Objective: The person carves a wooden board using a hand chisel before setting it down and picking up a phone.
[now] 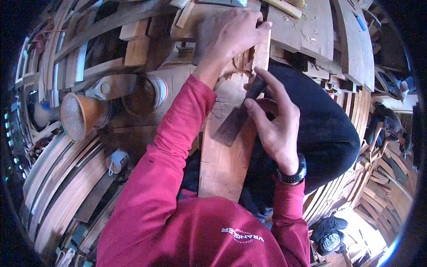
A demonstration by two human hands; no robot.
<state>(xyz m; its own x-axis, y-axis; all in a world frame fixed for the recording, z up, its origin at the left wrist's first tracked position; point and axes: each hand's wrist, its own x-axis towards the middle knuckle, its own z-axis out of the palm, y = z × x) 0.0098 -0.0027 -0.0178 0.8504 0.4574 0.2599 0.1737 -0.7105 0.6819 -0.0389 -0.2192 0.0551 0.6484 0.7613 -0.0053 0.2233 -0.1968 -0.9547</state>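
My right hand pinches a flat, dark metal blade between thumb and fingers. Its broad end points down and left, over a long reddish wooden board that runs away from my body. Farther up the same board, the wood is roughly cut, with torn fibres and a hollow. Beyond that, my left hand is closed with curled fingers beside a pale upright wooden edge. Its grip is turned away, so what it holds, if anything, is hidden. A blurred brownish surface lies left of that hand.
At the left stand an orange-brown bucket, a white-rimmed container and a small white tub. Planks are stacked around. Wood shavings lie on boards at the far right. Another person in a cap is at lower right.
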